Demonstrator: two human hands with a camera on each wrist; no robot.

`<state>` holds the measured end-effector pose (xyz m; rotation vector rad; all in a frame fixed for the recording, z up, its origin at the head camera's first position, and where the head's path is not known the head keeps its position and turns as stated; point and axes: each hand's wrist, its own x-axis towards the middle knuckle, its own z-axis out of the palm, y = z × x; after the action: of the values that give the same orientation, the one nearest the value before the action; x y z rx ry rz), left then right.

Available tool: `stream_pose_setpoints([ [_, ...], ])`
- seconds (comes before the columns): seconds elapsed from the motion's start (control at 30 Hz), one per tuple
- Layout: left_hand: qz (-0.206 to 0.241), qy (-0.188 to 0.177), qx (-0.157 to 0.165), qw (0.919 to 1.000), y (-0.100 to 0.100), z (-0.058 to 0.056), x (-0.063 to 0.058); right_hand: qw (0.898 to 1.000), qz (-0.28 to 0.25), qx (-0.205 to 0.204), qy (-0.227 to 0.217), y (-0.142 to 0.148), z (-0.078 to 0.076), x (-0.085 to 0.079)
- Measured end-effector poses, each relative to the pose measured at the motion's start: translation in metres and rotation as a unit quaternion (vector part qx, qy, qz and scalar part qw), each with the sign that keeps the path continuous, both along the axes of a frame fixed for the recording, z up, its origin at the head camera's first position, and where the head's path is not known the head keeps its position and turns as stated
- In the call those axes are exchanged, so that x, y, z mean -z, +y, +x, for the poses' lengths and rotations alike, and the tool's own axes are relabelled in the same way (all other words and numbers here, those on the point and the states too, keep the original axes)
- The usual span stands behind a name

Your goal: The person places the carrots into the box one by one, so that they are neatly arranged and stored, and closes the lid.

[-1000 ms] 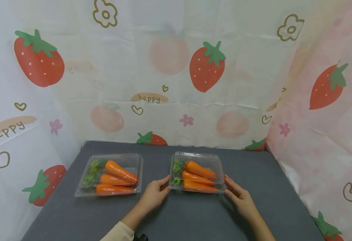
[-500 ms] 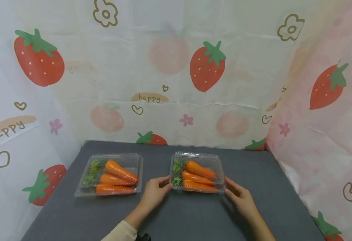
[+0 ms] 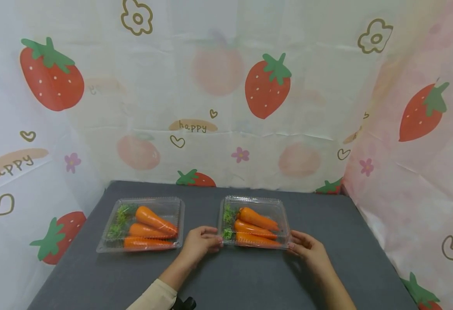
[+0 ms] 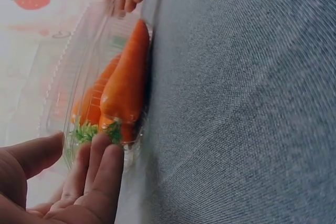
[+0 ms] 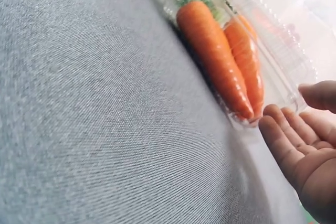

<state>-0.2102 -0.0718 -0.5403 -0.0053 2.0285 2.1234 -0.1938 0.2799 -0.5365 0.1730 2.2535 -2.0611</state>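
A clear plastic clamshell box [image 3: 280, 211] of carrots lies on the table, its lid down. Several orange carrots [image 3: 255, 240] with green tops [image 3: 228, 213] show through the plastic. At its left front corner, my left hand [image 3: 197, 245] holds the edge between thumb and fingers; the left wrist view shows the thumb [image 4: 44, 153] on one side of the corner and the fingertips on the other. My right hand [image 3: 311, 254] pinches the right front corner likewise. The fingertips of the right hand [image 5: 310, 145] touch near the carrot tips.
A second clear box [image 3: 178, 215] of carrots with green tops sits to the left on the grey cloth-covered table [image 3: 249, 280]. A strawberry-print curtain [image 3: 218, 94] hangs behind the table and along both sides. A dark object [image 3: 187, 303] shows near my left wrist.
Fingers of both hands have shifted slightly along the box's sides toward its front corners. The left hand's fingers look more bent than before. Both boxes have stayed in place.
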Motion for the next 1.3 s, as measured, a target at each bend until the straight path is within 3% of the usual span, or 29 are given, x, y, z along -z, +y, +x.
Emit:
stream_pose_setpoints([
  [0.23,0.041,-0.098,0.036,0.9936,-0.002,-0.002,-0.003,0.996,-0.071,-0.027,-0.043,0.002,-0.001,0.000],
  [0.43,0.065,-0.145,0.049,0.9861,-0.003,-0.004,-0.003,0.990,-0.102,-0.057,-0.076,0.003,-0.001,0.000],
  [0.7,0.087,-0.151,0.044,0.9837,0.001,-0.005,-0.002,0.990,-0.097,-0.022,-0.101,-0.002,-0.003,0.001],
  [1.3,0.088,-0.141,0.028,0.9856,0.001,-0.007,0.004,0.988,-0.112,0.008,-0.101,-0.007,-0.005,0.005],
])
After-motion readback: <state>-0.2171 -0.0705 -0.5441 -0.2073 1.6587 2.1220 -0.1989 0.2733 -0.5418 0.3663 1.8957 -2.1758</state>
